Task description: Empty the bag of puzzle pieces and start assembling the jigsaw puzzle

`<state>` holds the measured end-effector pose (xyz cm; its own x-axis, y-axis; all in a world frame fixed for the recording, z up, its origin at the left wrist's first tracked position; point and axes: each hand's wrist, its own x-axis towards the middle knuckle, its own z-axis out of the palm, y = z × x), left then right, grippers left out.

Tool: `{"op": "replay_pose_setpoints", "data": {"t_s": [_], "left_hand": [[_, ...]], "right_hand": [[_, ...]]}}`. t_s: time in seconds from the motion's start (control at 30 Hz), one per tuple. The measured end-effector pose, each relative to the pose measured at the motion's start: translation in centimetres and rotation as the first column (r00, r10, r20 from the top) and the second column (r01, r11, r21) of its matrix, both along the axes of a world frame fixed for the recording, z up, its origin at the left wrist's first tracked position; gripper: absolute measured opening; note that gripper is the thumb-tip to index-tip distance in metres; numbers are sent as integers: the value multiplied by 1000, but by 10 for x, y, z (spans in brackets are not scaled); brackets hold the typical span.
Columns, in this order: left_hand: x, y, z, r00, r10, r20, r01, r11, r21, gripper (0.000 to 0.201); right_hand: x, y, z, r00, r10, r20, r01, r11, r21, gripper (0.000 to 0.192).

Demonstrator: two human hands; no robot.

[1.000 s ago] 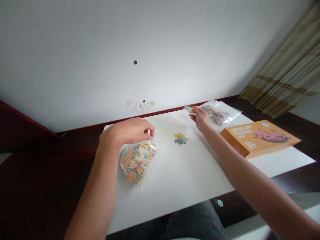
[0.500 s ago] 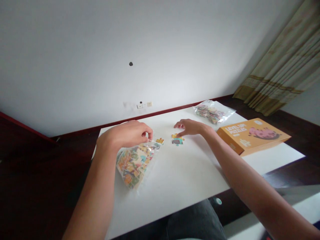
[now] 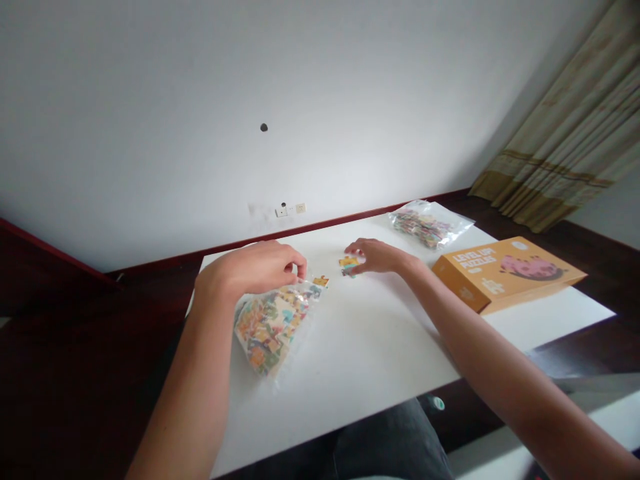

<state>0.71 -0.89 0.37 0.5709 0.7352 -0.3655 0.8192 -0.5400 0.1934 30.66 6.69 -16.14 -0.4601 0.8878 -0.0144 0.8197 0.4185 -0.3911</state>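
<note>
White tabletop (image 3: 380, 347), left hand (image 3: 253, 268) pinching the top of a clear bag of puzzle pieces (image 3: 270, 321), right hand (image 3: 379, 255) at its 3 o'clock gripping a small joined puzzle cluster (image 3: 349, 265), loose piece (image 3: 321, 281) between, orange box (image 3: 505, 272) at 3 o'clock, second bag (image 3: 427, 225) at 1 o'clock

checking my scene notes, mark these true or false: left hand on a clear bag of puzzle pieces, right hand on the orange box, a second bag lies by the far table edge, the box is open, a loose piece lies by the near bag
1. The left hand pinches the clear plastic bag of colourful puzzle pieces. True.
2. The right hand rests on the flat orange cardboard puzzle box. False: it holds joined puzzle pieces.
3. A second clear bag of pieces lies near the white table far edge. True.
4. The box is open. False: closed.
5. A small loose yellow piece lies beside the near bag. True.
</note>
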Motion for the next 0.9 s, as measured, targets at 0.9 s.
{"op": "replay_pose_setpoints", "data": {"t_s": [0.9], "left_hand": [[-3,-1,0,1000,-5,21,4,1000,3,25]], "right_hand": [[-56,-16,-17,769,15,-639,-212,949,-234,37]]}}
